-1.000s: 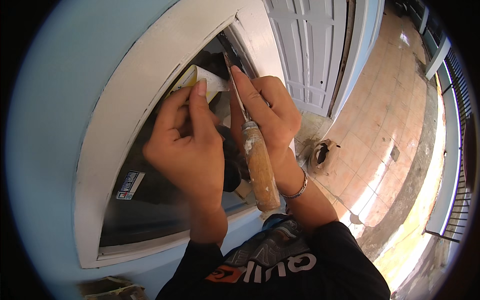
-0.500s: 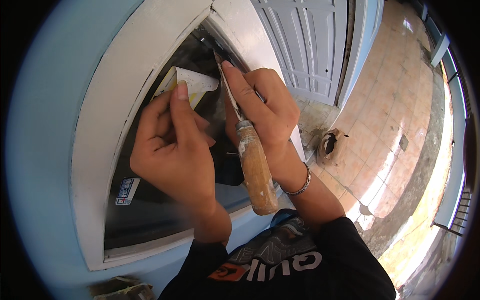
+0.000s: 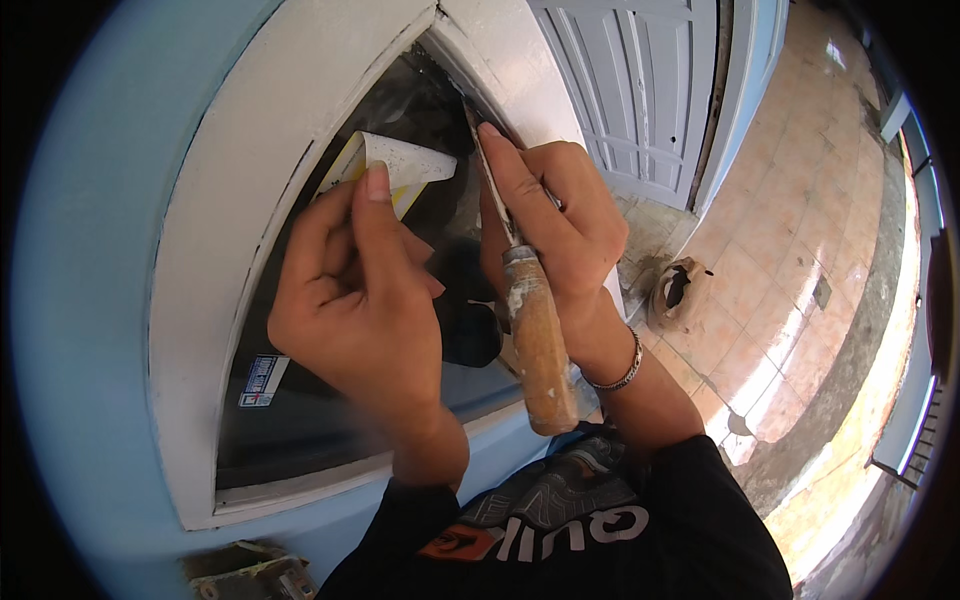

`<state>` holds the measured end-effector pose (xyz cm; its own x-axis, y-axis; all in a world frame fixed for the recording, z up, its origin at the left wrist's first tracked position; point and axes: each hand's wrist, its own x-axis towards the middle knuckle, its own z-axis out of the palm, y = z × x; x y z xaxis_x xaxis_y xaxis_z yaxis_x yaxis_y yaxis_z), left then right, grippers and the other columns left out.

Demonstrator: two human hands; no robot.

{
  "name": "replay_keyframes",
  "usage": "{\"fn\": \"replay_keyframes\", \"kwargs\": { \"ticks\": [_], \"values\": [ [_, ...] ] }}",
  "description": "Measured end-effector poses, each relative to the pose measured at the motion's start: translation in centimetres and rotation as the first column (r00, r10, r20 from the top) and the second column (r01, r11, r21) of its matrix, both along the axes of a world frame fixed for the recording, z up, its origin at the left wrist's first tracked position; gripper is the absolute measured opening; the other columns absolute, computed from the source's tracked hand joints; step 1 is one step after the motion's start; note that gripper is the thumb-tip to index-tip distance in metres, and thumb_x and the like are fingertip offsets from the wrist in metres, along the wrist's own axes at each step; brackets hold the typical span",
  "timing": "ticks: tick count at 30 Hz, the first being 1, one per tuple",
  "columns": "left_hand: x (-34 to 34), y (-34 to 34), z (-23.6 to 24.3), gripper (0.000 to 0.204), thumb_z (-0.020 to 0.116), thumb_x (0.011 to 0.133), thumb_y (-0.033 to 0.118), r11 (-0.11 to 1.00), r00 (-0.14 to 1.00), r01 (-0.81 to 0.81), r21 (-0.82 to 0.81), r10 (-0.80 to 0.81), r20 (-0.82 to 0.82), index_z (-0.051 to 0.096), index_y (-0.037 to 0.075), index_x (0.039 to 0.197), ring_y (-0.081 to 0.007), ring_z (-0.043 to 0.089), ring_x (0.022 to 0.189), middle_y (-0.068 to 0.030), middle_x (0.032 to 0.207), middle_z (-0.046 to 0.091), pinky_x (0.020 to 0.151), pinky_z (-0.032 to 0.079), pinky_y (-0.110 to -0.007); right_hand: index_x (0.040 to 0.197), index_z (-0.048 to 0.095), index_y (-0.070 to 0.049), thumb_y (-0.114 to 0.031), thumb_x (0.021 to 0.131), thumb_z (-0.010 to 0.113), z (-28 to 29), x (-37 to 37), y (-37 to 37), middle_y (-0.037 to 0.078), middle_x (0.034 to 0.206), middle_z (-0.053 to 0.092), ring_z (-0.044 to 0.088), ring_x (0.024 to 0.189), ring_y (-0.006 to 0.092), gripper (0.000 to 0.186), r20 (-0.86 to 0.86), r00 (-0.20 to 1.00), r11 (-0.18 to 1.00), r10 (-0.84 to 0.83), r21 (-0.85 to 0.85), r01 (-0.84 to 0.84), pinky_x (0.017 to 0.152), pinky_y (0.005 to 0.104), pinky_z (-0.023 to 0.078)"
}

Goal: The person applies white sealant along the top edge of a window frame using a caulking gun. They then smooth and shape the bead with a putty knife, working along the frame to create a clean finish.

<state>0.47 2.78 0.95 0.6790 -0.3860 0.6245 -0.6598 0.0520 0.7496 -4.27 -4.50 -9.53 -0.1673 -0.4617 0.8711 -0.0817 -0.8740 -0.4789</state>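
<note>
A white and yellow sheet [image 3: 412,160], its upper part curled over, is pinched between the thumb and fingers of my left hand [image 3: 360,275] in front of the dark window glass [image 3: 320,425]. My right hand [image 3: 565,210] grips a scraper [image 3: 541,345] with a worn wooden handle. Its paint-specked metal blade is seen nearly edge-on, my thumb pressed along it. The blade's tip lies by the right inner edge of the white window frame [image 3: 200,280]; whether it touches the glass or the frame I cannot tell.
A small blue and white label [image 3: 263,380] sticks to the lower left glass. Light blue wall [image 3: 90,250] surrounds the frame. Beyond on the right are a grey panelled door [image 3: 640,90], a tiled floor [image 3: 770,230] and a brown crumpled bag [image 3: 678,295]. A box-like object [image 3: 250,575] lies lower left.
My right hand and the scraper have moved slightly right, away from my left hand. The left hand keeps its pinch on the sheet. The whole view has shifted a little.
</note>
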Motion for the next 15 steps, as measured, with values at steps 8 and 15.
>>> {"fn": "replay_keyframes", "kwargs": {
  "ticks": [8,15],
  "values": [
    [-0.11,-0.02,-0.03,0.022,0.077,0.1,0.017,1.0,1.0,-0.003,0.011,0.003,0.011,0.076,-0.005,0.097,-0.0068,0.051,0.042,-0.0053,0.061,0.065,0.039,0.035,-0.021,0.12,0.074,0.005,-0.009,0.062,0.077,0.22,0.01,-0.8,0.007,0.089,0.062,0.06,0.081,0.0233,0.06,0.002,0.997,0.995,-0.081,-0.058,0.081,0.07,0.0382,0.037],
    [-0.02,-0.03,-0.23,0.023,0.077,0.1,0.017,1.0,1.0,0.009,0.003,-0.01,0.024,0.076,-0.005,0.098,-0.0067,0.051,0.042,-0.0056,0.061,0.066,0.039,0.035,-0.021,0.119,0.076,0.005,-0.007,0.062,0.075,0.09,-0.17,-0.24,0.007,0.086,0.062,0.06,0.076,0.0221,0.058,-0.026,0.994,0.994,-0.106,-0.028,0.106,0.068,0.0372,0.037]
  ]
}}
